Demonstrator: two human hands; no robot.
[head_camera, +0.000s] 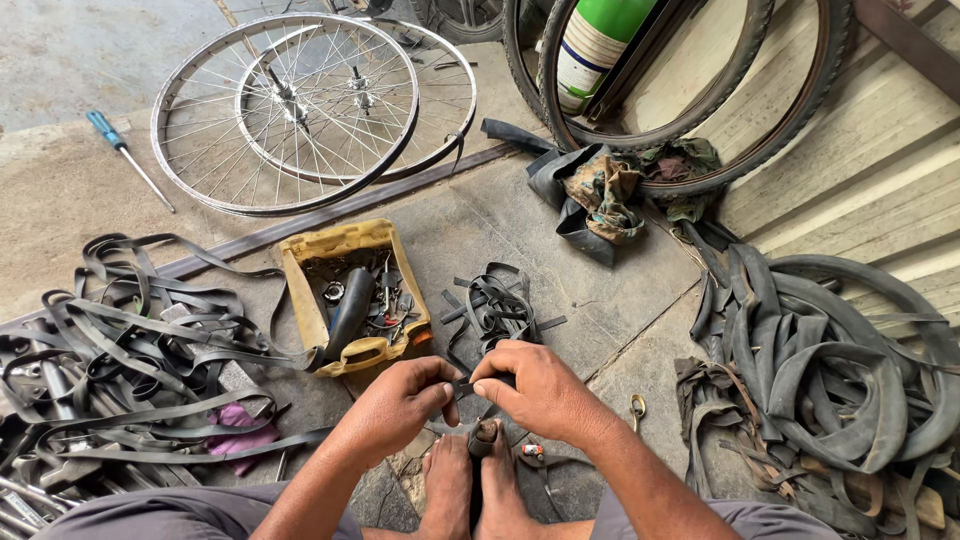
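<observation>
My left hand (400, 400) and my right hand (535, 390) meet low in the middle of the head view, both pinching one black rubber strip (468, 383) between the fingertips. The strip runs down to my bare feet (470, 480), where its lower end sits between the toes. Just beyond the hands lies a small heap of cut black rubber strips (495, 305) on the concrete floor. A little metal part with a red band (531, 451) lies by my right foot.
A cut-open yellow container (345, 240) of tools and small parts sits left of the heap. Old inner tubes pile up at left (140, 340) and right (830, 370). Two spoked bicycle rims (300, 100), a blue-handled screwdriver (125, 155), rags (600, 195) and tyres (700, 110) lie farther back.
</observation>
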